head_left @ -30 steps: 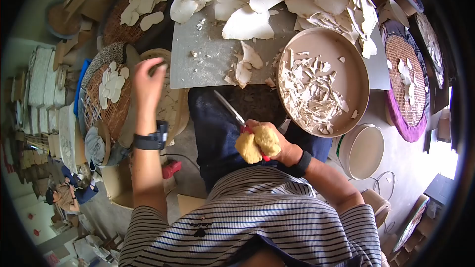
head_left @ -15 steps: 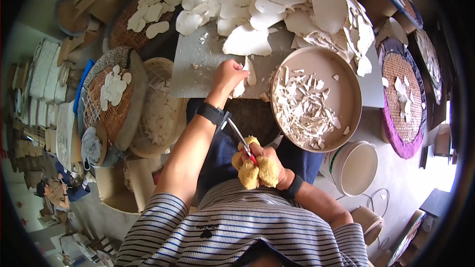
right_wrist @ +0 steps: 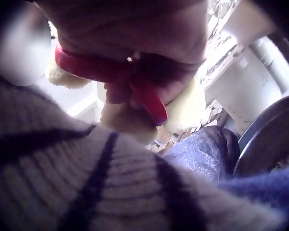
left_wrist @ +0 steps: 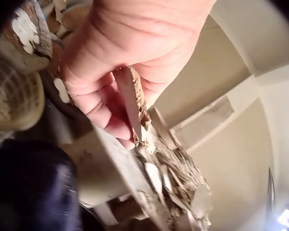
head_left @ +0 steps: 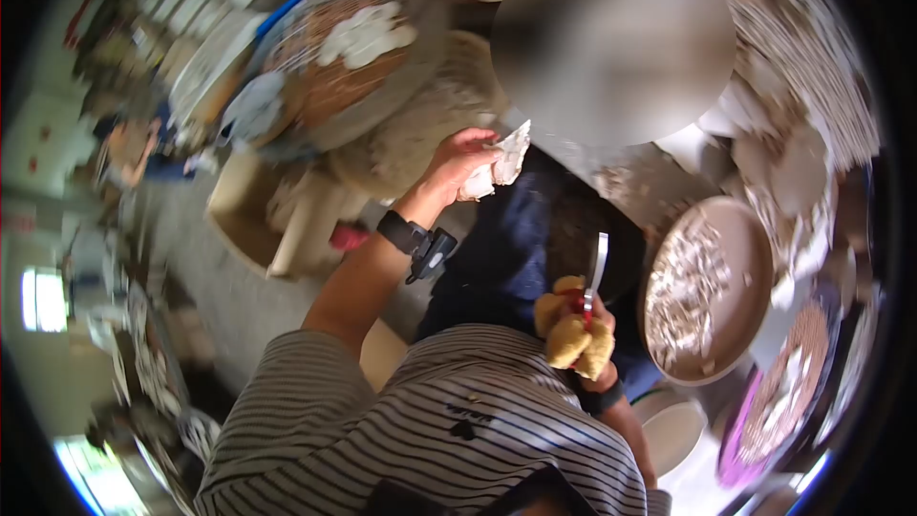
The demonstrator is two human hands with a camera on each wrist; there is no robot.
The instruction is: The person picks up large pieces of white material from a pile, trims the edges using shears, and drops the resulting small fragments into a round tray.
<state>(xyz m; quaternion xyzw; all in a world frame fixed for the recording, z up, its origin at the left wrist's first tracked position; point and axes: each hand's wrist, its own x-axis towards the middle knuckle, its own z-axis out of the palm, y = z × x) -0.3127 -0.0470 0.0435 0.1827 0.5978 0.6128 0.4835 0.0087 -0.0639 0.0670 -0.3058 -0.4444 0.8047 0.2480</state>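
My left hand (head_left: 449, 172) pinches white flat pieces (head_left: 512, 153) between thumb and fingers, out over the left side of the lap. In the left wrist view, a pale slab (left_wrist: 127, 94) with a rough brownish edge stands between the thumb and curled fingers. Low by the right thigh, my right hand (head_left: 605, 375) grips scissors (head_left: 597, 268) with the blades pointing away from the body. Yellow spongy padding (head_left: 569, 342) surrounds their handles. From the right wrist, a red handle (right_wrist: 149, 101) shows under the hand.
A round tray (head_left: 755, 315) of white scraps stands to the right, beside a white bucket (head_left: 673, 430). Left of the lap are a shallow basket (head_left: 478, 62) and a cardboard box (head_left: 244, 201). Stacked white sheets (head_left: 798, 158) lie far right. A grey blurred oval covers the upper middle.
My left hand has lifted white pieces from the metal table and brought them left of it. The head view has swung left. The right hand still holds the scissors.
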